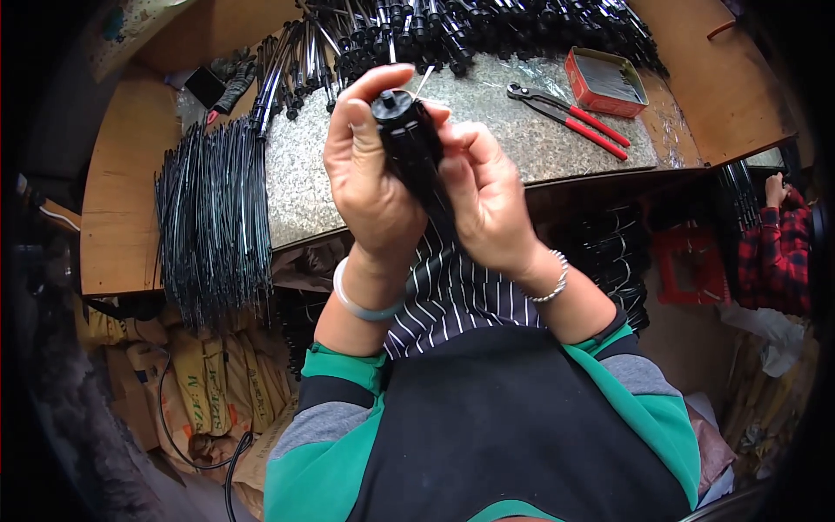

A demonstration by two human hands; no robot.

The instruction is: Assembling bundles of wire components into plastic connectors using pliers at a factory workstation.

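Note:
Above the near edge of the stone-topped table, my left hand point(370, 170) is closed round a folded black umbrella frame point(409, 139). Its round cap with a small stud points up toward me, and black ribs run down below it. My right hand point(489, 196) presses its fingers against the other side of the frame near the cap. A thin pale wire point(424, 82) sticks out beside the cap; which fingers hold it, if any, cannot be made out. The frame's lower end is hidden between my wrists.
Long thin black ribs point(213, 217) overhang the table's left edge. Silver shafts with black fittings point(417, 30) pile up at the back. Red-handled pincers point(570, 120) and a red tin point(607, 83) lie right. At far right, another person's sleeve point(774, 257) shows.

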